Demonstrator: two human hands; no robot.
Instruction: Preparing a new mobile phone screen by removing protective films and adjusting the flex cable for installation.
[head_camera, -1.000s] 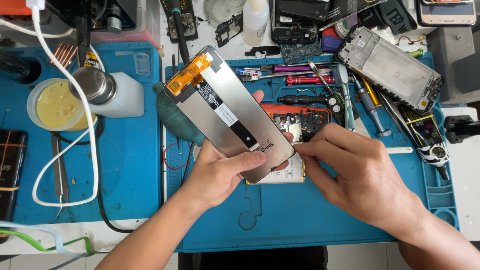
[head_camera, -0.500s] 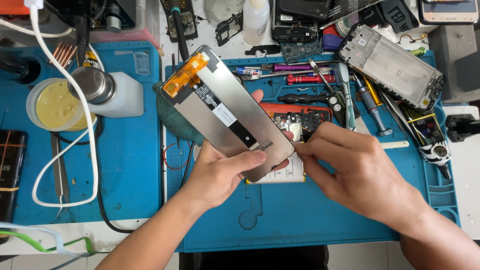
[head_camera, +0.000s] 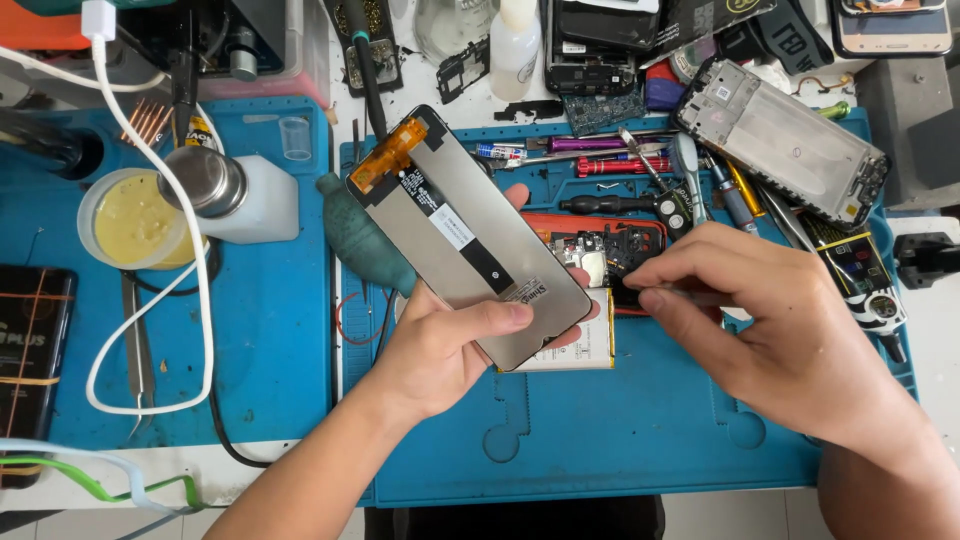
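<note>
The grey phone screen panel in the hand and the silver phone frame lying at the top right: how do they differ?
The grey phone screen panel is held tilted above the mat by the left hand; the silver phone frame lies flat and untouched. The panel's back is plain, with an orange flex strip at its top; the frame is ribbed and edged with small parts. Both are long rectangles set diagonally.

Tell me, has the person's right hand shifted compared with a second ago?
Yes. The right hand has drawn slightly rightward, away from the lower end of the phone screen panel it was touching, and now pinches over the opened red phone on the blue mat.
</note>
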